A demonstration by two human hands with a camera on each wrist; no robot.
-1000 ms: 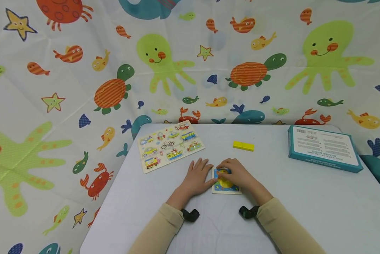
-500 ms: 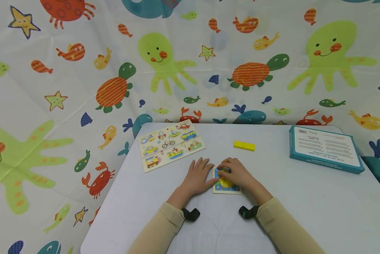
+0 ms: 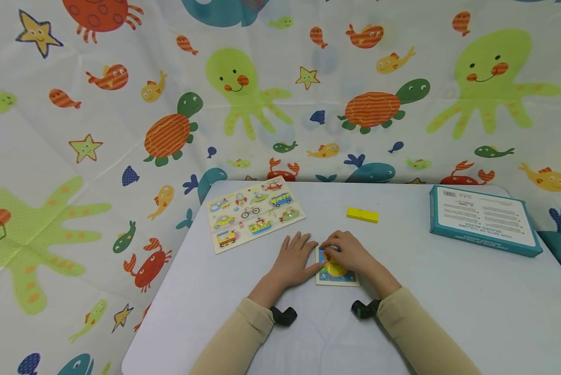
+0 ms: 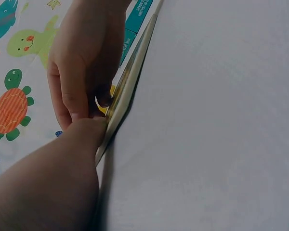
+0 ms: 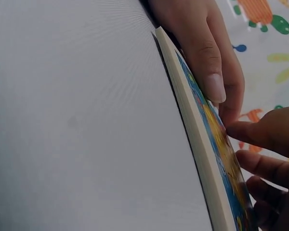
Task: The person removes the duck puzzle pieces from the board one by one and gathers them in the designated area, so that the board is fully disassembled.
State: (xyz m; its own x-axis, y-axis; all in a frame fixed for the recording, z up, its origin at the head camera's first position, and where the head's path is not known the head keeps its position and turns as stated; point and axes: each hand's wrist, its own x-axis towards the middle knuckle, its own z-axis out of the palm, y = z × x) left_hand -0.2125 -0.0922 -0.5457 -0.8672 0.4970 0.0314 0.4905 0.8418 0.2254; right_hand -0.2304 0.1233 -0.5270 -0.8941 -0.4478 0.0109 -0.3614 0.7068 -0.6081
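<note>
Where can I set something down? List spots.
Bare: between yellow block and teal box; right of right sleeve, nearer than the box; left of left sleeve, nearer than the vehicle board. Crowded: left hand and right hand at the small puzzle.

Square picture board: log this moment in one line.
left hand: thumb on square picture board | right hand: touching board | yellow block: beyond board, untouched

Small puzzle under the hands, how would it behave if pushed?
The small puzzle looks stiff, its thick, pale edge running straight in the right wrist view. Flat and square-cornered, it would probably slide on the table rather than roll or tip.
</note>
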